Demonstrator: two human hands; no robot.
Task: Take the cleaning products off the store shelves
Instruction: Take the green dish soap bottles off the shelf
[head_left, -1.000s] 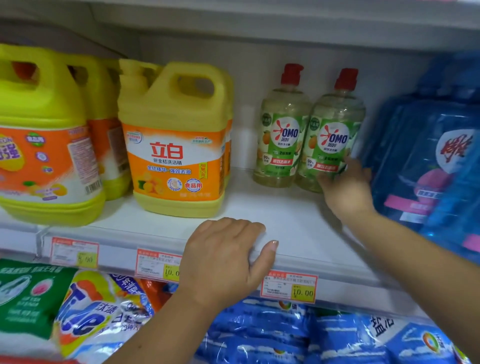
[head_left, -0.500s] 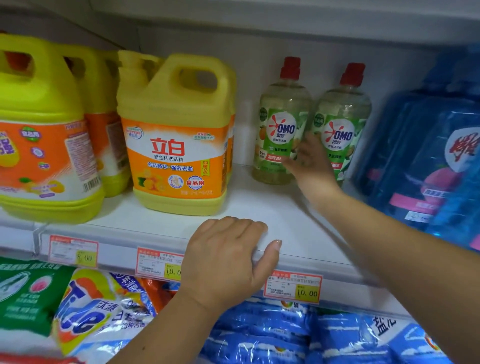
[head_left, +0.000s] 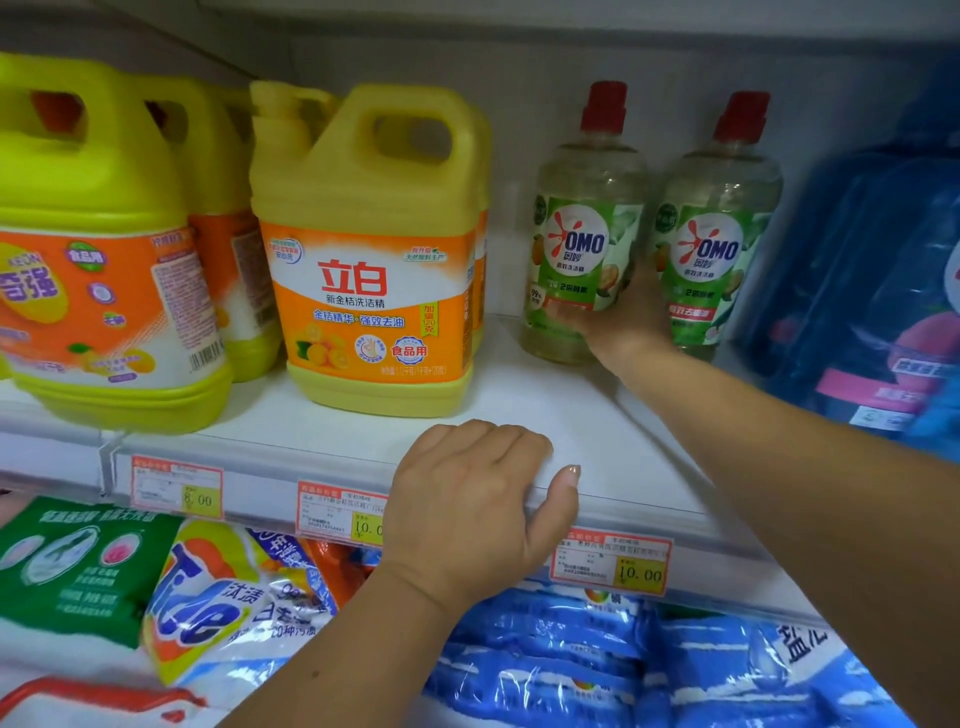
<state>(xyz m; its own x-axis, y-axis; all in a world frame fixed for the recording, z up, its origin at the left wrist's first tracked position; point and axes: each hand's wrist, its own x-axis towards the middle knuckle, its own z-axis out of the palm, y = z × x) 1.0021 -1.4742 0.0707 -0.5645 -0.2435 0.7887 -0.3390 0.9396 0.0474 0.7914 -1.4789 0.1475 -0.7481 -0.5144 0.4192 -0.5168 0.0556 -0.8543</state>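
Two clear OMO bottles with red caps stand at the back of the white shelf. My right hand reaches between them and wraps around the lower right side of the left OMO bottle; the fingers are seen through the bottle. The right OMO bottle stands just beside the wrist. My left hand grips the shelf's front edge, thumb over the price rail. A yellow jug with an orange label stands left of the bottles.
More yellow jugs fill the shelf's left end. Blue translucent bottles crowd the right. Below the shelf lie detergent bags: green, a Tide bag and blue ones. Price tags hang on the rail.
My right hand moved from the right OMO bottle to the left one and closed around its lower side. My left hand stayed on the shelf edge.
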